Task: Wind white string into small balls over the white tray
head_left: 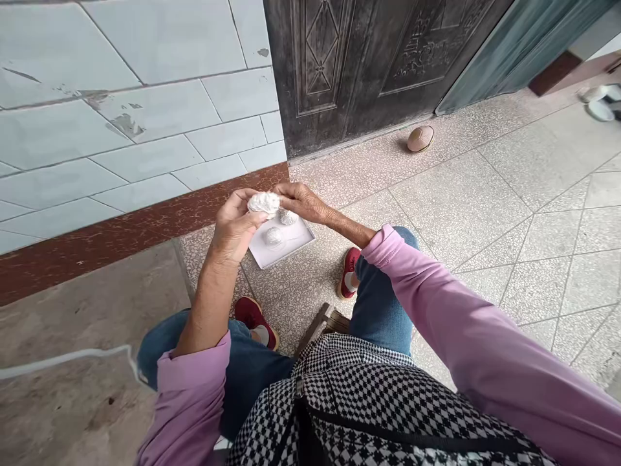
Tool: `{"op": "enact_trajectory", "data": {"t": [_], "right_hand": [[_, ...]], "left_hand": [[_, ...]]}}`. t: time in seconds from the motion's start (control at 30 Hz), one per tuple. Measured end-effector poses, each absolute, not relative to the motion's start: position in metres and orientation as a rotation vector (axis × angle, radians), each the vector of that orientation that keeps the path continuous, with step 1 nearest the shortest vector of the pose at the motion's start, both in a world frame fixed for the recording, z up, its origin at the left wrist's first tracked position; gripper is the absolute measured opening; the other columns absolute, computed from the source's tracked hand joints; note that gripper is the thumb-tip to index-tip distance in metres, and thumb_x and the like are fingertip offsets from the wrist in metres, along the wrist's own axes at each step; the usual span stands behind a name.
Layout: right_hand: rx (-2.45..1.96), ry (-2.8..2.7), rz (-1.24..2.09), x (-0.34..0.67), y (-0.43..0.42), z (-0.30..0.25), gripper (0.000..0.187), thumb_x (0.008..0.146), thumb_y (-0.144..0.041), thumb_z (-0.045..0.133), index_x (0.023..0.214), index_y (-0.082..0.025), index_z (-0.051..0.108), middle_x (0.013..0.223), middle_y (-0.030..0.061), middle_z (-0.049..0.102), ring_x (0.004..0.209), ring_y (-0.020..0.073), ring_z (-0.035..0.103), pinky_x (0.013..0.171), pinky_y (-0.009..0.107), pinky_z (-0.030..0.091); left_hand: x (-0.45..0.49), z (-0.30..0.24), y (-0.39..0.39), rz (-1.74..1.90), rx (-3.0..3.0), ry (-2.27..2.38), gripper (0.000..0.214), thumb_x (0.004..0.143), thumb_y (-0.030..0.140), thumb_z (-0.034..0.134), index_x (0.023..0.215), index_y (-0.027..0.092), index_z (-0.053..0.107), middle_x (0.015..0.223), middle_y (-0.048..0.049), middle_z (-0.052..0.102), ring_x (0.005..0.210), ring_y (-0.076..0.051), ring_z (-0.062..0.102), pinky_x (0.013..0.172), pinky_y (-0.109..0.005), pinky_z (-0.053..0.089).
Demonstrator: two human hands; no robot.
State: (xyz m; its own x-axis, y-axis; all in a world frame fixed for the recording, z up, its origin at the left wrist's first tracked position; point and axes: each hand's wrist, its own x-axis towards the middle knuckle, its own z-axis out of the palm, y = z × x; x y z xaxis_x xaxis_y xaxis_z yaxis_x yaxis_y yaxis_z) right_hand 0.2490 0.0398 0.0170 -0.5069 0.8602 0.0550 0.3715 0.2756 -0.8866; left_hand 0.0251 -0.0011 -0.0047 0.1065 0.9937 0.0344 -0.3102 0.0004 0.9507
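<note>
white, lumpy oval piece (264, 203) between two bare hands (233, 223) (301, 201)

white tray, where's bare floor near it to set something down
Bare floor lies between the tray and red shoes, and more widely between the right sleeve and pinkish ball. The tray is crowded: two white bundles inside, hands across its far edge.

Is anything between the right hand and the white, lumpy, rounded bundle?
Nothing visible: the right hand is at the right edge of the bundle, the left hand holds its left side, and the pale, shallow, rectangular tray lies below.
</note>
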Motion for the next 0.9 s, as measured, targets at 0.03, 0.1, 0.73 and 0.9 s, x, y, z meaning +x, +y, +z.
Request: {"op": "enact_trajectory", "data": {"t": [0.03,0.1,0.73,0.9], "right_hand": [[-1.1,-2.055,1.18,0.247,0.038,0.014,0.036,0.134,-0.021,0.063,0.098,-0.022,0.064,0.101,0.0039,0.072,0.096,0.0204,0.061,0.093,0.034,0.049],[-1.087,-2.154,1.174,0.243,0.033,0.008,0.033,0.135,-0.019,0.06,0.103,-0.02,0.069,0.102,0.004,0.073,0.097,0.0205,0.062,0.097,0.034,0.05],[-1.179,-2.018,1.133,0.255,0.025,0.057,0.049,0.13,-0.037,0.077,0.085,-0.026,0.06,0.084,0.0036,0.066,0.097,0.024,0.064,0.087,0.037,0.048],[-1.209,-1.926,1.166,0.255,0.032,0.045,0.048,0.131,-0.041,0.076,0.086,-0.026,0.063,0.079,0.0027,0.064,0.093,0.0227,0.059,0.083,0.036,0.046]], "left_hand": [[0.026,-0.006,0.001,1.319,0.989,0.897,0.061,0.063,0.03,0.115,0.111,0.027,0.077,0.12,-0.01,0.089,0.111,-0.031,0.086,0.091,-0.042,0.077],[0.027,-0.01,0.007,1.421,0.898,0.945,0.06,0.061,0.027,0.111,0.108,0.028,0.073,0.123,-0.0096,0.09,0.112,-0.032,0.085,0.087,-0.041,0.076],[0.024,-0.012,-0.002,1.025,1.359,1.15,0.041,0.069,0.029,0.094,0.11,0.024,0.09,0.093,-0.005,0.083,0.086,-0.029,0.076,0.081,-0.042,0.064],[0.033,-0.001,-0.011,1.024,1.26,1.072,0.043,0.074,0.042,0.099,0.111,0.023,0.09,0.094,-0.0072,0.086,0.078,-0.025,0.076,0.066,-0.035,0.061]]}}
